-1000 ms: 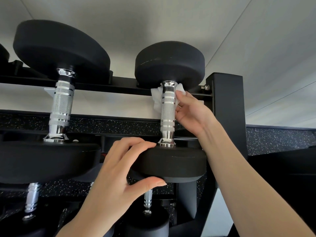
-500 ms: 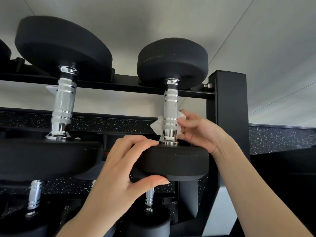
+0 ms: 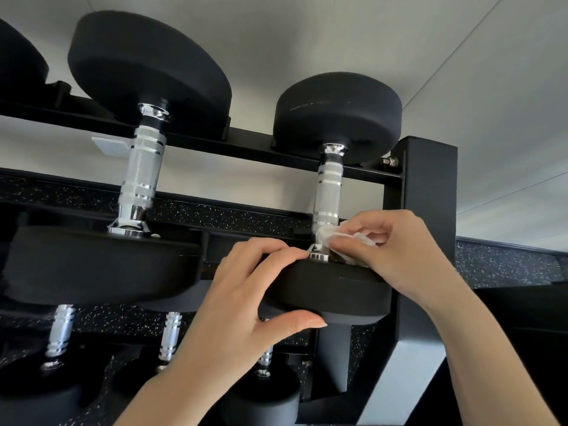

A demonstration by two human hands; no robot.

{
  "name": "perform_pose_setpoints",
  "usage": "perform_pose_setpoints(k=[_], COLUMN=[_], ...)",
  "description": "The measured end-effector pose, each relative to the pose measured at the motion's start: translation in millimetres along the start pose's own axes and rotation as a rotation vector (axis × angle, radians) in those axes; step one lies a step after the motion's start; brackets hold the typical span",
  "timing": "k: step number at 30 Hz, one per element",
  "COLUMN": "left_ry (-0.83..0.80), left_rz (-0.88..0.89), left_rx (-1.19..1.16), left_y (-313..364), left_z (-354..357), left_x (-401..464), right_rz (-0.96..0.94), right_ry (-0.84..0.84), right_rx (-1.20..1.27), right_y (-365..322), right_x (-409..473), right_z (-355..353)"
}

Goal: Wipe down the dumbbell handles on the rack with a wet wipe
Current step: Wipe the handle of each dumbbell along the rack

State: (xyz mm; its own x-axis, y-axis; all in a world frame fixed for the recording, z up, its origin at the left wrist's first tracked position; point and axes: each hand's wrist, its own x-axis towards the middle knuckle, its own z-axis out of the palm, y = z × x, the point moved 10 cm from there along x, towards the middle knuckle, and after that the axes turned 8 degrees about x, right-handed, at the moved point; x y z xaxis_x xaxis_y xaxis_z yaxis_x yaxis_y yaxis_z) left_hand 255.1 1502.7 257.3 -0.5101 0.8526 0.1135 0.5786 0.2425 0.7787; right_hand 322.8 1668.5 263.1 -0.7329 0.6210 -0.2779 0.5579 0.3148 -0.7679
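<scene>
Moved: wet wipe (image 3: pixel 344 238) now down at handle (image 3: pixel 329 192) base
Right hand (image 3: pixel 396 250): pinching wipe against handle
Left hand (image 3: pixel 246 299): gripping dumbbell's near head (image 3: pixel 332 290)

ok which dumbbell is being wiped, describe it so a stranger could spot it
Start at the black rack's upright post on the right. The dumbbell right beside it on the top shelf is the one: smaller than its neighbour, with a white wet wipe pressed at the handle's near end.

The left hand (image 3: pixel 246 290) is reaching up from lower centre, fingers (image 3: pixel 270 250) and thumb curled in a clamp; the right hand (image 3: pixel 396 250), centre right, is pinching with bent fingers.
</scene>
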Motion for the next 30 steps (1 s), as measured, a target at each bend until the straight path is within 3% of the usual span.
perform_pose_setpoints(k=[6, 13, 23, 30], left_ry=[0.021, 0.045, 0.053, 0.034], left_rz=[0.021, 0.057, 0.058, 0.058], left_rx=[-0.014, 0.011, 0.025, 0.034], left_y=[-3, -3, -6, -4], left_z=[2, 4, 6, 5], left_x=[0, 0, -1, -2], right_rz=[-0.111, -0.082, -0.205, -0.288], right_ry=[-0.116, -0.239, -0.074, -0.062], right_rx=[-0.254, -0.456, -0.623, -0.778], right_y=[-31, -38, -47, -59], right_x=[8, 20, 30, 46], right_z=[22, 41, 41, 42])
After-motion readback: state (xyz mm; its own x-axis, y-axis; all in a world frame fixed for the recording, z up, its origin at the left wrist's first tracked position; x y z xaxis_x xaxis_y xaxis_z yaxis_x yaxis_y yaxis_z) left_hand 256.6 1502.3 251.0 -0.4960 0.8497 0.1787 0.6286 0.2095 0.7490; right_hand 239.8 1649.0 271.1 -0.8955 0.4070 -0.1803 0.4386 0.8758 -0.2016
